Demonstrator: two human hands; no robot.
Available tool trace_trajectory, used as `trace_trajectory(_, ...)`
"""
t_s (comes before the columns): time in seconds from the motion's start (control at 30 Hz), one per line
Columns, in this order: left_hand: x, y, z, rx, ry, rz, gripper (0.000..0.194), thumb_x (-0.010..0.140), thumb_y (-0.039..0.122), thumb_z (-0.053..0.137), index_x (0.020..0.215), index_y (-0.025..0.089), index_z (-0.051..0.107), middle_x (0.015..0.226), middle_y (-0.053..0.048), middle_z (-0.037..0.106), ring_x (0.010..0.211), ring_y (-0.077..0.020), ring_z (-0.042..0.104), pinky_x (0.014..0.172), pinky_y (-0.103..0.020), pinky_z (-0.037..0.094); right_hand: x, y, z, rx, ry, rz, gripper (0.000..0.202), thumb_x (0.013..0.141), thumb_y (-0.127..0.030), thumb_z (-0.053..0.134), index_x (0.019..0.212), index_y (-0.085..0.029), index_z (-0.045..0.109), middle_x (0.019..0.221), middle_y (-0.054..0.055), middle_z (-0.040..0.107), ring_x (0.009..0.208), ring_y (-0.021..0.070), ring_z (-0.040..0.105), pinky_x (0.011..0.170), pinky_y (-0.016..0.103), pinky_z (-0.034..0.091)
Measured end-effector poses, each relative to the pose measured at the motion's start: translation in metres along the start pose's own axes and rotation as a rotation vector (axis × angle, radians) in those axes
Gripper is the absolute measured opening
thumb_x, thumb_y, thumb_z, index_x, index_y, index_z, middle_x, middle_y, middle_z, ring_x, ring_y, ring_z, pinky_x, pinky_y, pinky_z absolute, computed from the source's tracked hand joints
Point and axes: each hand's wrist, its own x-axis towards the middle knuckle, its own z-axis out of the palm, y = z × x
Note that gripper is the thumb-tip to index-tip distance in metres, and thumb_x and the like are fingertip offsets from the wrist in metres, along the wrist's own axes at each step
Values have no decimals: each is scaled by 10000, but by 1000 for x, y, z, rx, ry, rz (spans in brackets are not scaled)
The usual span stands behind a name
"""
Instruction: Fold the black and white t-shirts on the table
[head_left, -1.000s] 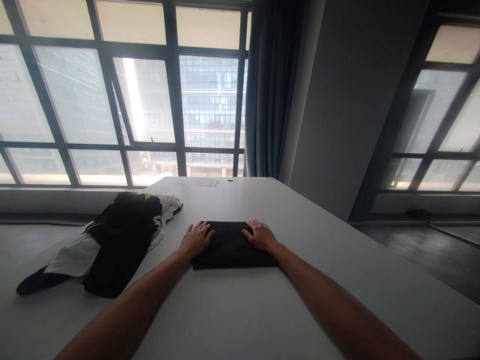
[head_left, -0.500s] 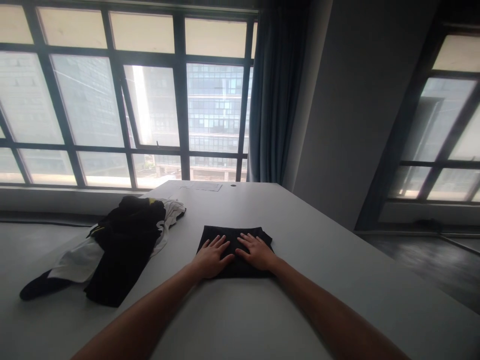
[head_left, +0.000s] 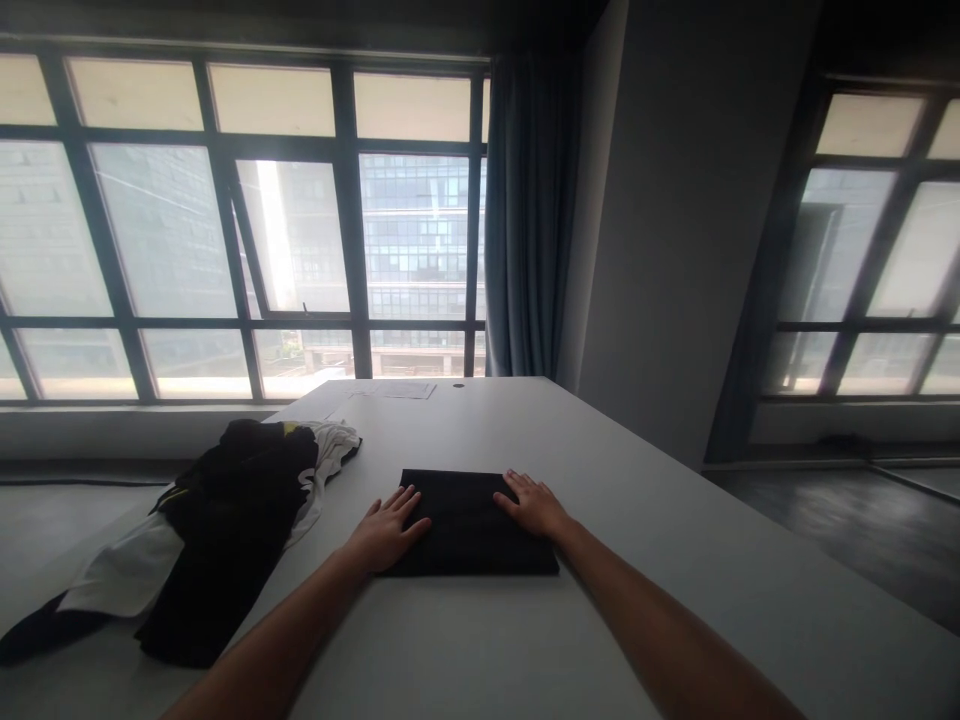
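Note:
A black garment (head_left: 465, 525), folded into a flat rectangle, lies on the white table (head_left: 450, 640) in front of me. What kind of garment it is cannot be made out. My left hand (head_left: 388, 528) rests flat across its left edge, fingers spread and thumb pointing inward. On the opposite edge lies my right hand (head_left: 534, 503), also palm down with its fingers extended. Neither hand grips the cloth. Between them the dark fabric looks smooth, and its near edge runs straight.
To the left, a loose heap of black and white clothes (head_left: 232, 510) spreads over the table. A sheet of paper (head_left: 405, 391) lies near the far end, beside a small dark round spot (head_left: 458, 385). Beyond stand windows, a blue curtain (head_left: 525, 230) and a grey pillar (head_left: 675, 230).
My hands have slid apart, from the middle of the folded garment out to its left and right edges. The corner that stuck out at the right no longer shows. The camera view has shifted slightly.

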Motion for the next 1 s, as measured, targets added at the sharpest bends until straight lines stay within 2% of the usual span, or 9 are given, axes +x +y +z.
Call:
trace_trajectory(0.13,-5,1,-3,19,59,-21,718,946,661,224,1508,234,352,1593,-56,222,1482,-244,157,1185,-491,133,1,1,0,-2,56,15,705,946,-599,264,1516,-189,331,1586,68,258,1466,236,217,1178,473,142)
trace_trajectory(0.23,-16,7,-5,25,74,76,723,932,685,266,1502,251,364,1589,-34,241,1480,-243,171,1200,-480,110,4,8,0,-13,76,45,690,948,-576,284,1505,-175,353,1578,72,278,1461,240,231,1175,474,150)
trace_trajectory(0.33,-23,16,-4,-8,29,198,734,930,693,265,1527,268,301,1599,-5,195,1485,-236,138,1212,-451,100,4,11,-5,-33,105,83,674,956,-546,289,1497,-152,367,1576,89,282,1458,251,237,1174,479,140)
trace_trajectory(0.4,-24,21,-2,-23,7,223,722,943,676,239,1540,269,263,1601,2,175,1486,-232,125,1214,-430,110,1,5,-9,-55,169,71,635,970,-494,280,1483,-136,391,1571,107,293,1460,252,232,1178,485,106)
trace_trajectory(0.5,-20,26,0,-6,-13,195,738,943,673,227,1547,248,247,1600,-11,162,1485,-244,110,1212,-423,124,-9,-18,-11,-50,249,-67,609,980,-464,267,1470,-133,416,1559,110,320,1461,233,228,1188,464,60)
trace_trajectory(0.57,-17,28,2,9,-16,162,766,934,682,236,1545,222,257,1599,-29,148,1485,-263,86,1208,-437,131,-18,-39,-8,-15,221,-188,629,977,-508,270,1481,-156,402,1563,93,315,1465,222,218,1193,453,56)
trace_trajectory(0.7,-13,26,6,5,-28,122,823,917,700,248,1546,168,248,1600,-54,102,1484,-287,39,1201,-450,137,-35,-67,3,35,55,-330,667,959,-581,291,1501,-199,369,1576,66,279,1474,230,187,1194,473,64)
trace_trajectory(0.8,-11,20,6,-8,-53,104,833,908,696,279,1547,162,244,1601,-55,93,1485,-287,29,1200,-439,140,-41,-70,4,41,-6,-343,692,951,-615,290,1506,-208,360,1577,74,272,1474,244,186,1192,483,83)
trace_trajectory(1.0,-11,7,-4,-3,-96,-12,839,890,706,303,1552,195,230,1606,-41,45,1483,-308,17,1191,-504,106,-40,-63,-11,59,11,-433,772,891,-697,382,1490,-210,393,1559,96,318,1462,268,226,1197,481,90)
